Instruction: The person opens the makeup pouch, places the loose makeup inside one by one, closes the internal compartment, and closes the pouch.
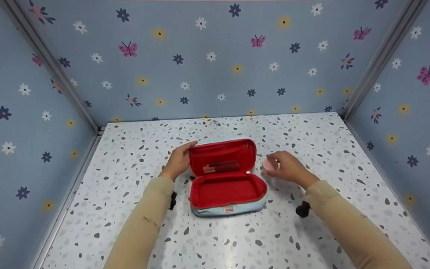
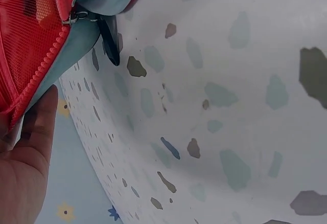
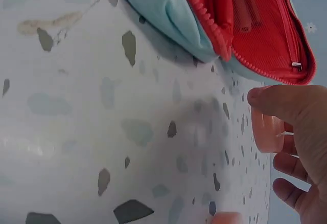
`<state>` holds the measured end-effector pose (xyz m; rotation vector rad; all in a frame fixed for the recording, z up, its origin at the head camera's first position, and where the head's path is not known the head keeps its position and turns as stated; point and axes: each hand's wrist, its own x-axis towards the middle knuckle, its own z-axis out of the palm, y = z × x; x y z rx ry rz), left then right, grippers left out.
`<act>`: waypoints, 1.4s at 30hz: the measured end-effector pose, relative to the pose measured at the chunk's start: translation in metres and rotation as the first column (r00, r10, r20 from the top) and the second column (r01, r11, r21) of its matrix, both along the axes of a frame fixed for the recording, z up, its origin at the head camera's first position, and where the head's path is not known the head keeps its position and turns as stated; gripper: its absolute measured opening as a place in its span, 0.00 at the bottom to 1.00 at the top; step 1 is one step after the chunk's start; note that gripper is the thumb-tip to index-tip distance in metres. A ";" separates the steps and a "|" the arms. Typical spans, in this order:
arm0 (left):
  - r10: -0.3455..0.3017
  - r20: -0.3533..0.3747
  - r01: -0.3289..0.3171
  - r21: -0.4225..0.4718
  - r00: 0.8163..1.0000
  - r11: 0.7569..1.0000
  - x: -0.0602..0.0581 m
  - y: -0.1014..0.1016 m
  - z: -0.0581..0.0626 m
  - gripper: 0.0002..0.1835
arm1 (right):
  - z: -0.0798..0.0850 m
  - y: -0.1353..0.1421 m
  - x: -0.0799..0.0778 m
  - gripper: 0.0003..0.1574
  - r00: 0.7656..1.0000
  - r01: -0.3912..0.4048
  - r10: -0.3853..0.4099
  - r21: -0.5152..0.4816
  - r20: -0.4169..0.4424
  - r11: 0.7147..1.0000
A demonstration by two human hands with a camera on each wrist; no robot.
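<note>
An unzipped pouch (image 1: 229,209), light blue outside and red inside, sits with its lid (image 1: 222,150) raised. My left hand (image 1: 179,160) grips the lid's left edge, its fingers partly behind the fabric in the left wrist view. Beside the pouch's right side, my right hand (image 1: 289,166) pinches a small pink round container (image 3: 266,132) between thumb and fingers, apart from the pouch. Behind the lid's red mesh (image 3: 271,19) lie slim pink and dark tubes (image 1: 221,166). The pouch's lower compartment (image 1: 226,188) shows bare red lining.
A speckled white tabletop (image 1: 133,224) lies under everything. Flower-patterned panels (image 1: 215,74) enclose the back and sides. A dark zipper pull (image 2: 109,42) hangs at the pouch's side. Part of another pink object (image 3: 227,218) shows at the right wrist view's lower edge.
</note>
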<state>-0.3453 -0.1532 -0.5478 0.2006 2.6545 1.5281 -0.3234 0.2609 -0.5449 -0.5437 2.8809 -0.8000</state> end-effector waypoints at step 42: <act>-0.006 -0.096 0.007 0.007 0.995 1.000 0.005 0.002 0.002 0.24 | 0.006 -0.100 0.025 0.32 0.953 -0.284 0.285 0.026 -0.106 0.959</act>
